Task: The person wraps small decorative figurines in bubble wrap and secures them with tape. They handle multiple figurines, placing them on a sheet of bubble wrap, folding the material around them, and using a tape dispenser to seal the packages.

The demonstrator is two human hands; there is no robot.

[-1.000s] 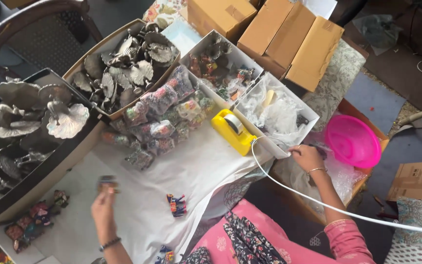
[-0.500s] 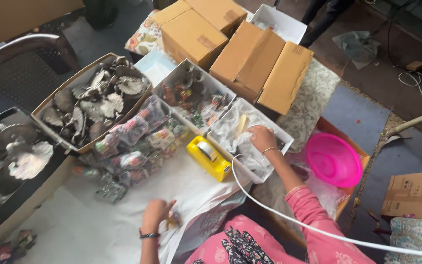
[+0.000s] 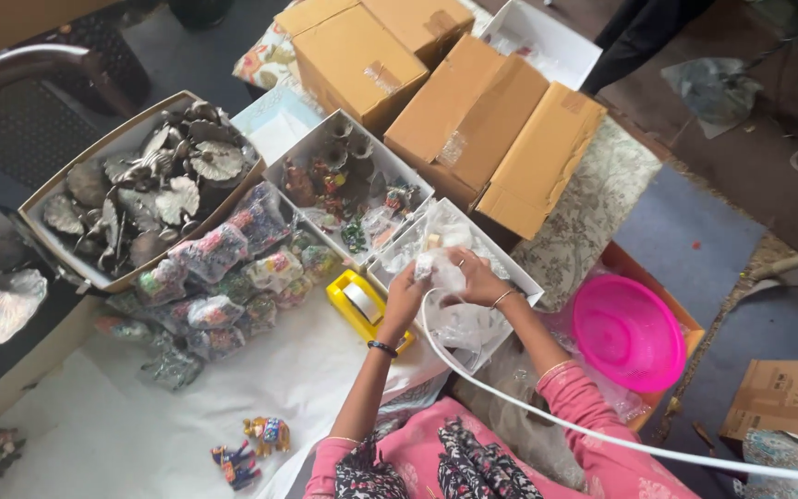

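Hands meet over white box (image 3: 519,277) at 12 o'clock; left hand (image 3: 405,298) & right hand (image 3: 478,277), both grips closed on clear plastic bag (image 3: 438,268), w/ box beneath to catch contents.

Yellow tape dispenser (image 3: 359,305) on white sheet (image 3: 260,388), just beside open white box. Pink bowl (image 3: 628,333) at right in orange tray (image 3: 667,305). Brown cartons (image 3: 473,111) stacked at top. Box of silver metal leaves (image 3: 140,189) at left; wrapped painted figurines (image 3: 233,268) w/ it. Two small painted elephants (image 3: 253,445) near bottom edge.
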